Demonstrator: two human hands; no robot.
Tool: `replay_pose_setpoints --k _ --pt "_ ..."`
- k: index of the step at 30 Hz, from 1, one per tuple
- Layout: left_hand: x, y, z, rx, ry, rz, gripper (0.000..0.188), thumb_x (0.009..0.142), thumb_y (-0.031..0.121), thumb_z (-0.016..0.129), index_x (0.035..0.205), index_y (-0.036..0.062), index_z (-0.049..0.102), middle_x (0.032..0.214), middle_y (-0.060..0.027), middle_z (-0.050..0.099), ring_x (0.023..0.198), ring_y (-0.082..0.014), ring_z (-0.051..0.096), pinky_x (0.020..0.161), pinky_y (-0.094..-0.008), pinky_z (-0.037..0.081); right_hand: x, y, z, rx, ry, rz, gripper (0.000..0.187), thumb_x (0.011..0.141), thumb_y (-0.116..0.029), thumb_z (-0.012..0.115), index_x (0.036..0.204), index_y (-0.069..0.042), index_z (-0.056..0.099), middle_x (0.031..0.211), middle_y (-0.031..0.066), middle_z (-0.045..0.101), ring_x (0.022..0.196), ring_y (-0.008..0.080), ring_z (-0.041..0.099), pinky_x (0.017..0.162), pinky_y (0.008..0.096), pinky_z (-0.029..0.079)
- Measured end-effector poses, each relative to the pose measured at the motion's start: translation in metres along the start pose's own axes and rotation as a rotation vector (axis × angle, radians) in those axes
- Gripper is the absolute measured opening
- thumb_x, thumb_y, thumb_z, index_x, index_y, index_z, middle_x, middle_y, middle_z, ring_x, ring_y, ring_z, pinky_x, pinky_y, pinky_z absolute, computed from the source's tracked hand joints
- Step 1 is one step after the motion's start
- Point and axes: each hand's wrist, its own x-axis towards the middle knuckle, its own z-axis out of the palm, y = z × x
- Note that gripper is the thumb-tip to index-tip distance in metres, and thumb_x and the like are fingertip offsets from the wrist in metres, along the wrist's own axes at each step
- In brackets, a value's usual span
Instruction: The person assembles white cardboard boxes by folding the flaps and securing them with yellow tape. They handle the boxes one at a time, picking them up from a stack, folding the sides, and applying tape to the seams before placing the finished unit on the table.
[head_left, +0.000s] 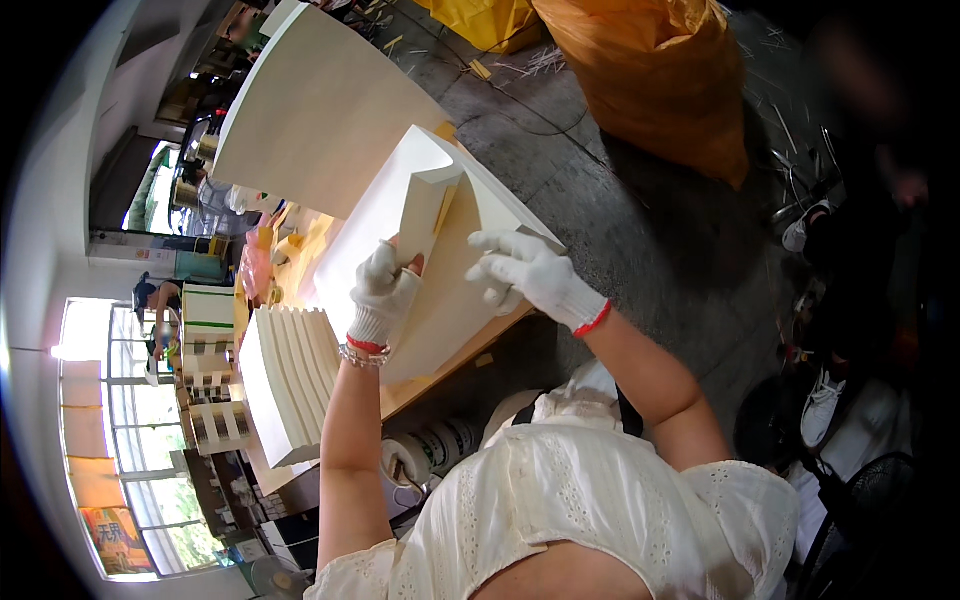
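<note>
White board: a folded white board (418, 210) is held above the desk (450, 359), in front of the person, with one flap raised and its inner face left open to view; a narrow yellowish strip (441, 212) is seen inside the fold.
Left hand: the flap is grasped by the gloved left hand (385, 285), with the thumb set against the inner side.
Right hand: nothing is seen to be gripped by the gloved right hand (528, 272); its fingers are spread and slightly bent beside the board's curved edge, and whether that edge is touched cannot be told.
Ridged stack: several curved white pieces (275, 400) are nested at the left; by their matching form, these are judged to be already shaped.
Fold progress: the board in hand is judged to be only partly worked, since its flap is not yet closed; the closing appears to be left.
Large panel: a broad off-white panel (320, 120) is seen beyond, apparently unfolded; how many pieces remain cannot be told.
</note>
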Motion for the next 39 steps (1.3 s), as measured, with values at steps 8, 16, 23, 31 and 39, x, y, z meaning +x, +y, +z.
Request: replay_pose_setpoints --k 8,16,23,31,39 --pt "-0.022 -0.065 -0.02 -0.185 0.473 -0.115 0.013 0.082 -0.002 0.064 0.094 -0.0002 0.061 0.08 -0.0064 0.064 0.072 -0.0115 0.06 0.065 -0.0259 0.049 0.025 0.047 0.047 0.048 -0.078 -0.134 0.052 0.091 0.0 0.054 0.14 0.004 0.036 0.129 0.0191 0.052 0.111 0.023 0.057 0.089 0.0322 0.054" --pt "-0.086 -0.058 -0.113 -0.581 1.047 -0.124 0.021 0.085 0.013 0.069 0.1 0.0016 0.059 0.098 -0.0047 0.062 0.085 -0.0141 0.058 0.076 -0.0296 0.05 0.05 0.081 0.132 -0.839 -0.379 -0.426 0.045 0.084 -0.011 0.055 0.126 0.002 0.049 0.121 0.0194 0.057 0.108 0.0299 0.059 0.095 0.036 0.046" --pt "-0.131 -0.084 -0.163 -0.53 1.479 -0.192 0.04 0.083 0.026 0.071 0.108 -0.0009 0.056 0.102 -0.0083 0.061 0.089 -0.0178 0.06 0.079 -0.0321 0.051 0.065 0.152 0.175 -1.682 -0.554 -0.931 0.047 0.072 -0.024 0.069 0.109 0.003 0.057 0.117 0.02 0.052 0.117 0.0397 0.044 0.104 0.0598 0.027" --pt "-0.161 -0.128 -0.19 -0.884 1.609 -0.091 0.03 0.083 0.016 0.067 0.107 0.0002 0.056 0.097 -0.0076 0.062 0.084 -0.0186 0.062 0.076 -0.032 0.053 0.06 0.148 0.195 -1.713 -0.607 -1.013 0.043 0.064 -0.013 0.068 0.103 -0.001 0.055 0.114 0.0151 0.052 0.109 0.0337 0.048 0.093 0.0595 0.037" --pt "-0.154 -0.149 -0.266 -0.746 1.588 -0.016 0.035 0.085 0.017 0.07 0.111 -0.0025 0.057 0.099 -0.0069 0.063 0.084 -0.0159 0.06 0.074 -0.0307 0.05 0.065 0.123 0.249 -1.522 -0.584 -0.433 0.07 0.072 -0.031 0.08 0.125 0.0 0.044 0.127 0.0172 0.047 0.114 0.0392 0.048 0.097 0.0486 0.04"
